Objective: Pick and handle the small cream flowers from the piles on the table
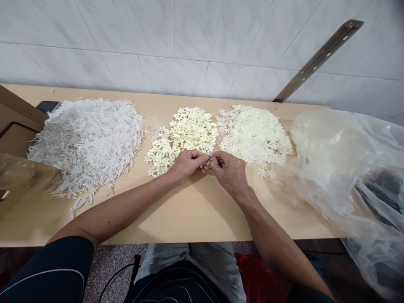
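Note:
My left hand (191,163) and my right hand (229,167) meet over the table, fingertips pinched together. Between them shows a small white piece (210,159), mostly covered by the fingers, so its kind is unclear. Just behind my left hand lies a heap of small white artificial flowers with yellow centres (192,130). A paler heap of artificial flower blossoms (255,130), with no yellow showing, spreads behind and right of my right hand. Farther left rises a large pile of thin white stem-like strips (94,139).
A clear plastic bag (331,147) sprawls over the table's right side and hangs off its front edge. At far left are a brown box (20,113), a dark flat object (48,106) and a roll of tape (28,172). A metal bracket (315,63) leans against the tiled wall.

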{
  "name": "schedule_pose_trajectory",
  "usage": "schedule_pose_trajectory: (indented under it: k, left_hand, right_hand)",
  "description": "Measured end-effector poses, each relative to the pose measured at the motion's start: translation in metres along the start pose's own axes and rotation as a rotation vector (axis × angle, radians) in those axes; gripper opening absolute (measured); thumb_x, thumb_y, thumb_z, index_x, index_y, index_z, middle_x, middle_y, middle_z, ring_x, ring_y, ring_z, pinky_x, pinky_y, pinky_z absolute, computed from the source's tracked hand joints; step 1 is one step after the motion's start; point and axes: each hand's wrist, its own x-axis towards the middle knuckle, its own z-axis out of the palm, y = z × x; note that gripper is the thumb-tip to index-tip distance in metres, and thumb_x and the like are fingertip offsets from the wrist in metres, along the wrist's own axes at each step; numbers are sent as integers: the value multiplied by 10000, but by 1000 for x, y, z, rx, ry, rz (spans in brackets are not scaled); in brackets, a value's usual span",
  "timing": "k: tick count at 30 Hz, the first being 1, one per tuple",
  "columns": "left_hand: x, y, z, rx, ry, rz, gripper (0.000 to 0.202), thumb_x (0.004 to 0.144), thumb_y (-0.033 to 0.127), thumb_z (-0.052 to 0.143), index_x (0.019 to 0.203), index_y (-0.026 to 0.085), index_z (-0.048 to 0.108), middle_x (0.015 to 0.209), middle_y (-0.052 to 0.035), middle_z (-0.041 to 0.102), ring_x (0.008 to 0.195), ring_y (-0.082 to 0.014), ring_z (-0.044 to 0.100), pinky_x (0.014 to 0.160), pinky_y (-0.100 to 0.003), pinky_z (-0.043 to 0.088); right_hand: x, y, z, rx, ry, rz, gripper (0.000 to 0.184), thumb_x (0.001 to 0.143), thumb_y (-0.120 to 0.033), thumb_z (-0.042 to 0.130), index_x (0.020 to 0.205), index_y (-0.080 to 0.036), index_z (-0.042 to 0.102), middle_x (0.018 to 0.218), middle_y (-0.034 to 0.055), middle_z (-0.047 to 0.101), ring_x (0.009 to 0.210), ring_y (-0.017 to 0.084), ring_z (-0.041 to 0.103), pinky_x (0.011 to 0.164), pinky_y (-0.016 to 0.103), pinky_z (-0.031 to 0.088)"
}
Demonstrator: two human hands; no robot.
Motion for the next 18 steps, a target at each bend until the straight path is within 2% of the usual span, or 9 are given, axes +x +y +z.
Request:
schedule_pose_trajectory:
  k: [7,12,18]
  left_hand:
    - [-1,-1,2,49,42,49,181,838,262,788,892,90,780,696,-62,725,594,-115,648,640,-252,570]
    - [0,-1,4,33,47,52,150,840,224,759,898,88,783,698,-57,725,595,-114,650,620,-241,563]
    - [0,2,5,-35,12,21,180,836,218,760,940,71,771,735,-66,723,620,-115,649,621,-237,549]
  right_hand:
    - [-1,3,2,131,17,73,187,946,-265,606,935,-197,780,759,43,786,673,199,731,660,298,573]
    - [1,4,4,343,-7,230,144,931,-306,657,895,-206,754,743,37,778,704,225,772,670,325,630]
    - [4,-3,0,563,-41,357,220,901,-399,730,874,-181,723,743,57,781,717,238,787,701,356,668]
